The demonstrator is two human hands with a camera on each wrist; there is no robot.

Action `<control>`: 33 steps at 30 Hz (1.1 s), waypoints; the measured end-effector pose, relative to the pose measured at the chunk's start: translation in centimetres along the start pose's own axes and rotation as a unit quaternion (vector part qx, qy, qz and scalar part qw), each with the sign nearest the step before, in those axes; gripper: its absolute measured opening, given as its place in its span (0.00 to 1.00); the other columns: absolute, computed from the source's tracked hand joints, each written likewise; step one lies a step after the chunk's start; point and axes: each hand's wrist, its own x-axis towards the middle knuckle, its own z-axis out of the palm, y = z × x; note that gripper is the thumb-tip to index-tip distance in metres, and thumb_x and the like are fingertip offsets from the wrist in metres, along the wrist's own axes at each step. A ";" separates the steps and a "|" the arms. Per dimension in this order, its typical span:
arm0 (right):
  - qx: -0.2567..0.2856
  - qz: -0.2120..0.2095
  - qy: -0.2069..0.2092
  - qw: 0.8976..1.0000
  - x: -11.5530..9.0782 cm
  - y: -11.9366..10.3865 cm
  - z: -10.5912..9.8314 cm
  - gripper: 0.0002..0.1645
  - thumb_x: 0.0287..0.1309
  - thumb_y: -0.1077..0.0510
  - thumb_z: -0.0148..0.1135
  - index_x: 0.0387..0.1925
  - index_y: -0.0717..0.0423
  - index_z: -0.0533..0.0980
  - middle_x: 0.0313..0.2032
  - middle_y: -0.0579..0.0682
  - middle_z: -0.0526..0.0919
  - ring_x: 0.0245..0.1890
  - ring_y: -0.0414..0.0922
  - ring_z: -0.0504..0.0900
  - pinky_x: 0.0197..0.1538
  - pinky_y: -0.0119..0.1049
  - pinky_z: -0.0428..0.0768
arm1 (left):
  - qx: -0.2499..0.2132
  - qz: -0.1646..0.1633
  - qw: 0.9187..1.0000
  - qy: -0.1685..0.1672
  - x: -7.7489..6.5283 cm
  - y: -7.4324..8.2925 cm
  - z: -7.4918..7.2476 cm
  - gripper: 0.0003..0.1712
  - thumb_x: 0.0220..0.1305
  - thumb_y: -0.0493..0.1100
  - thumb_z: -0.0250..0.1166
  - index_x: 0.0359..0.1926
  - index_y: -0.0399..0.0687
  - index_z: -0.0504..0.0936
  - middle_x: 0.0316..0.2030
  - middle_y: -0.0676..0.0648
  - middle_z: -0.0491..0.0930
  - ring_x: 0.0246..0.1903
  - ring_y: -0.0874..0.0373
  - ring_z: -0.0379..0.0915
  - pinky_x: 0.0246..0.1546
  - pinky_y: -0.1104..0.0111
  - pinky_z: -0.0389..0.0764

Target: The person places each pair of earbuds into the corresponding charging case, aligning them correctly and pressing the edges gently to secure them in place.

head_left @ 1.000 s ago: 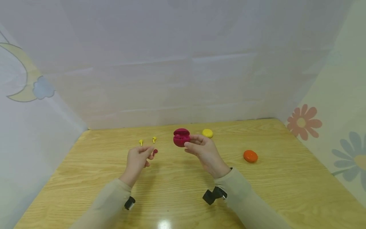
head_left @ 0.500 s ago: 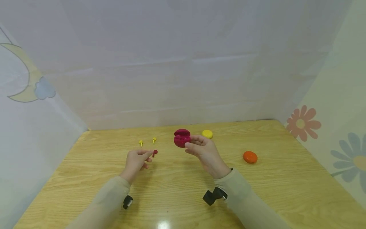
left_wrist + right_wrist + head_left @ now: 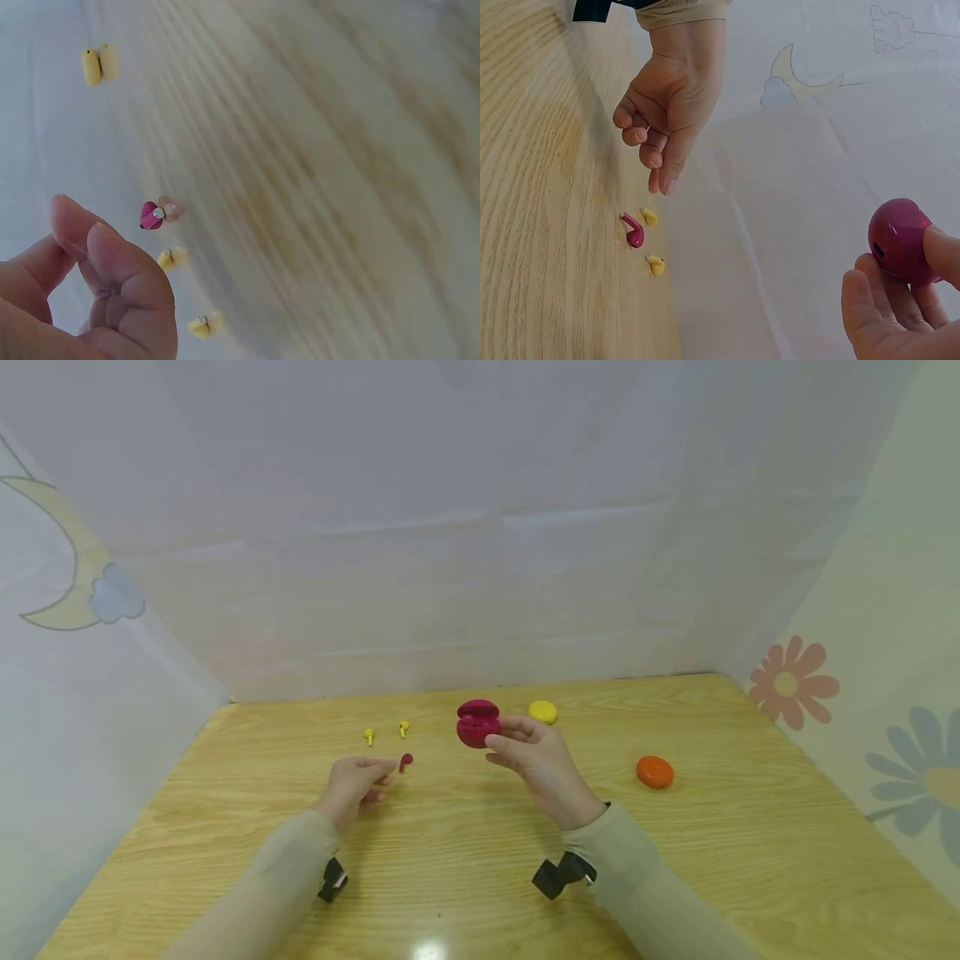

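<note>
Gripping an opened magenta case [image 3: 476, 733] between thumb and fingers, the right hand [image 3: 542, 766] held it near the centre of the head view. Left of centre, the left hand [image 3: 352, 787] was empty, fingers loosely bent, thumb and forefinger close together, just beside a magenta earbud [image 3: 407, 760] lying on the table [image 3: 465, 868]. Two yellow earbuds [image 3: 369, 734] lay higher in the frame.

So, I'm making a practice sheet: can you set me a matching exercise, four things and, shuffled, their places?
1. crimson case
2. orange case
3. yellow case
4. crimson earbud

A. on the table, close to the left hand
B. held by the right hand, lid open
C. on the table, beyond the right hand
D. on the table, rightmost of the four

Pairs: 1-B, 2-D, 3-C, 4-A
</note>
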 end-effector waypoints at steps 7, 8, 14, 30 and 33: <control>0.000 0.000 -0.004 1.000 0.0 0.1 0.0 0.15 0.62 0.72 0.59 0.49 0.71 0.71 0.40 0.49 0.82 0.40 0.42 0.81 0.47 0.35 0.81 | 0.007 -0.007 1.000 0.002 0.4 -0.2 0.4 0.17 0.64 0.41 0.67 0.48 0.31 0.82 0.24 0.49 0.79 0.13 0.65 0.69 0.19 0.75 0.75; 0.000 0.000 -0.005 1.000 0.0 0.1 0.0 0.15 0.62 0.72 0.59 0.49 0.71 0.71 0.40 0.49 0.82 0.40 0.42 0.81 0.47 0.35 0.81 | 0.007 -0.006 1.000 0.002 0.5 -0.2 0.4 0.17 0.64 0.41 0.66 0.49 0.31 0.82 0.24 0.49 0.79 0.13 0.65 0.69 0.19 0.75 0.75; 0.000 -0.004 -0.004 1.000 0.1 0.1 0.0 0.14 0.62 0.71 0.58 0.49 0.70 0.71 0.40 0.49 0.82 0.40 0.42 0.81 0.47 0.35 0.81 | 0.017 -0.001 1.000 0.002 0.8 0.0 0.4 0.17 0.66 0.41 0.65 0.49 0.29 0.81 0.27 0.48 0.81 0.15 0.66 0.69 0.19 0.75 0.74; -0.005 -0.008 -0.003 1.000 0.3 0.2 -0.1 0.15 0.61 0.72 0.58 0.50 0.71 0.71 0.40 0.48 0.82 0.40 0.41 0.82 0.46 0.35 0.81 | 0.083 -0.010 0.997 -0.001 3.0 0.2 1.3 0.13 0.62 0.43 0.68 0.39 0.34 0.84 0.17 0.52 0.78 0.12 0.64 0.72 0.14 0.73 0.70; -0.006 -0.008 -0.002 1.000 0.3 0.2 -0.1 0.15 0.61 0.72 0.58 0.50 0.71 0.71 0.40 0.48 0.82 0.40 0.41 0.82 0.47 0.35 0.81 | 0.080 -0.024 0.996 0.001 3.0 0.4 1.3 0.12 0.63 0.44 0.68 0.36 0.36 0.83 0.16 0.54 0.77 0.12 0.64 0.72 0.14 0.73 0.70</control>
